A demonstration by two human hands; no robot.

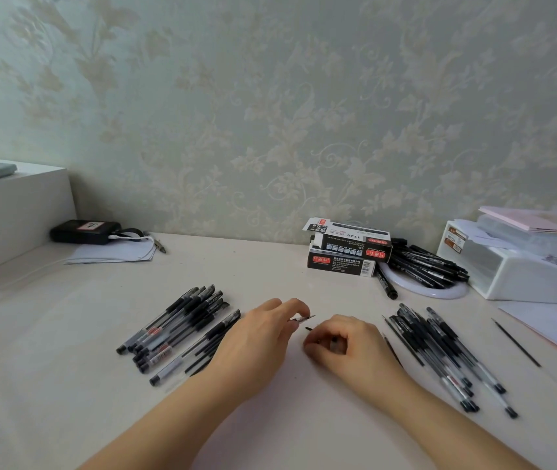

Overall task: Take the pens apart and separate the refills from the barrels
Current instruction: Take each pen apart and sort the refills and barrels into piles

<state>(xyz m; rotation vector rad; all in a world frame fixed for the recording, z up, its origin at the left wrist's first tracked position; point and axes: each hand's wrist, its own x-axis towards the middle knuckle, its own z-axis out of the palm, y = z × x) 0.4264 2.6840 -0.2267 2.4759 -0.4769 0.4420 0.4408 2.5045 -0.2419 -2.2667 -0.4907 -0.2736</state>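
Resting on a pale desk (66, 385), two bare hands worked close together at its middle. The left hand (256, 337) pinched a small clear pen tip piece (302, 319) between fingertips; the right hand (341, 344) curled its fingers round a thin dark refill (309, 329), whose point poked out toward the left. One pile of pens (175, 330) lay left of the hands — another pile (440, 351) lay right. A lone refill (516, 342) sat farther right, well apart. Pen boxes (348, 247) stood stacked near the wall.
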